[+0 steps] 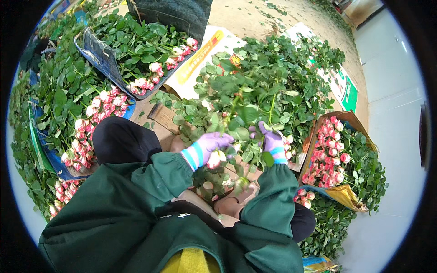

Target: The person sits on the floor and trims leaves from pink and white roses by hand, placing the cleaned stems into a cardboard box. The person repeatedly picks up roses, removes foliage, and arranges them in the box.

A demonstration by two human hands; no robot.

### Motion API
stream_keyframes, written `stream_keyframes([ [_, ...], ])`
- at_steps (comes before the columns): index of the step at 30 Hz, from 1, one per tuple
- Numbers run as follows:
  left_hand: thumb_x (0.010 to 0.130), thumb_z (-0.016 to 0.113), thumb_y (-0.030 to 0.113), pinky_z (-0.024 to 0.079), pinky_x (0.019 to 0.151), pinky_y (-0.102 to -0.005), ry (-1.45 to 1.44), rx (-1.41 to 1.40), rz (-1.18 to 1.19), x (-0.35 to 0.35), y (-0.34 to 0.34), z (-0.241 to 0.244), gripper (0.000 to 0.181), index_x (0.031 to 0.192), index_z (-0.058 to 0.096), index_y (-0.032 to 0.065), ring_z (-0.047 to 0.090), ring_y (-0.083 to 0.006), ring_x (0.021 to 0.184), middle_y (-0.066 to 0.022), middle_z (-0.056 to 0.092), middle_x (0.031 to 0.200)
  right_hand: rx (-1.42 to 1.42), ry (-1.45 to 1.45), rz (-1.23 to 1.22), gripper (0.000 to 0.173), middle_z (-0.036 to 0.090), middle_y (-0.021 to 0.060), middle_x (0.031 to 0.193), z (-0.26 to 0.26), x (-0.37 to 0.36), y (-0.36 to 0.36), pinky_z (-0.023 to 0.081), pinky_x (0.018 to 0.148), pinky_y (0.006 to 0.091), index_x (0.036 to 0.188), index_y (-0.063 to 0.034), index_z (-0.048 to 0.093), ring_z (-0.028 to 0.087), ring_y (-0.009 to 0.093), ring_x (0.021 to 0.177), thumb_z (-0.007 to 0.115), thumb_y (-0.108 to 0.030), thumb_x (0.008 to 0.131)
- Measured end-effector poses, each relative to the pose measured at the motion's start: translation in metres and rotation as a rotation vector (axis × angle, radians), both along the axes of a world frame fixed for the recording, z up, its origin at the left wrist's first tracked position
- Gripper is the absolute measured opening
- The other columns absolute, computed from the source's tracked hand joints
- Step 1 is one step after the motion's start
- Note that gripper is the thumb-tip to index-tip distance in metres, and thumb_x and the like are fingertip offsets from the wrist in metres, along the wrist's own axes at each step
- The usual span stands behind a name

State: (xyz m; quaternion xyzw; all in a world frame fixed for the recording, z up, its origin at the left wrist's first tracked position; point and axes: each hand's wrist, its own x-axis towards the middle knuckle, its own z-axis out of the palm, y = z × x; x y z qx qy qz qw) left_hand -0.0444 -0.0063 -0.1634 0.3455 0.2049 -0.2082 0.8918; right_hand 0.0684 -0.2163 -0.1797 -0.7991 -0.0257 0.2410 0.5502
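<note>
My left hand [212, 147], in a purple knit glove with a blue-striped cuff, grips a rose. The white bloom with pink edges [215, 159] hangs just below its fingers, and the leafy stem runs up and away from me. My right hand [272, 140], gloved the same way, is beside a bare green stem [272, 107] and some leaves. Its fingers are partly hidden, so whether it grips that stem is unclear. Beyond both hands spreads a large heap of leafy rose stems [273, 78]. Loose leaves and blurred stems [213, 186] lie between my legs.
At the left, rose bunches [106, 102] stand by a blue sheet wrap [99, 56]. On the right a brown-edged wrap [365, 133] holds more pink-white roses [326, 153]. A wooden board [165, 118] lies near my left knee. A white wall [392, 75] bounds the right.
</note>
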Motion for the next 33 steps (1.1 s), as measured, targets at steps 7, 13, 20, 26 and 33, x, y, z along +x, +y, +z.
stream_keyframes([
  [7,0.085,0.053,0.021,0.048,0.050,-0.0224,0.099,-0.246,0.032,0.019,0.037,0.003,0.028,0.109,0.053,0.0076,0.058,-0.0164,0.072,-0.0059,0.057,0.089,0.208,0.346,-0.269,0.047,0.058,0.0041,0.105,0.038,-0.050,-0.047,0.045,0.061,0.0325,0.120,-0.0131,0.042,0.058,0.021,0.082,0.061,-0.026,0.079],
  [13,0.086,0.047,0.010,0.053,0.054,-0.0226,-0.006,-0.350,-0.062,0.024,0.048,0.005,0.031,0.117,0.048,0.0044,0.057,-0.0163,0.074,-0.0115,0.053,0.094,0.209,0.062,-0.970,0.060,0.054,0.0105,0.102,0.024,-0.057,-0.087,0.042,0.055,0.0327,0.129,-0.0085,0.028,0.051,0.020,0.078,0.061,-0.013,0.079],
  [20,0.087,0.042,0.007,0.051,0.067,-0.0243,-0.250,-0.214,-0.170,0.036,0.054,0.023,0.034,0.121,0.045,0.0025,0.054,-0.0166,0.089,-0.0094,0.053,0.102,0.148,0.293,-0.948,0.024,0.060,0.0182,0.083,-0.062,-0.080,-0.142,0.038,0.042,0.0273,0.104,0.0006,0.049,0.057,0.024,0.054,0.050,-0.011,0.083],
  [26,0.087,0.049,0.026,0.053,0.058,-0.0233,-0.042,0.027,-0.266,0.051,0.066,0.093,0.034,0.116,0.049,0.0085,0.059,-0.0157,0.075,-0.0087,0.057,0.084,-0.929,-0.129,-0.487,0.045,0.062,0.0176,0.086,-0.126,-0.080,-0.127,0.044,0.079,0.0380,0.106,-0.0076,0.057,0.058,0.031,0.087,0.061,-0.034,0.070],
  [33,0.086,0.047,0.015,0.052,0.057,-0.0263,-0.377,0.391,-0.227,0.068,0.121,0.121,0.028,0.111,0.053,0.0040,0.061,-0.0229,0.078,-0.0070,0.051,0.117,-0.894,-0.044,-0.352,0.025,0.061,0.0204,0.089,-0.127,-0.082,-0.123,0.044,0.078,0.0409,0.090,-0.0058,0.064,0.057,0.034,0.087,0.054,-0.020,0.071],
])
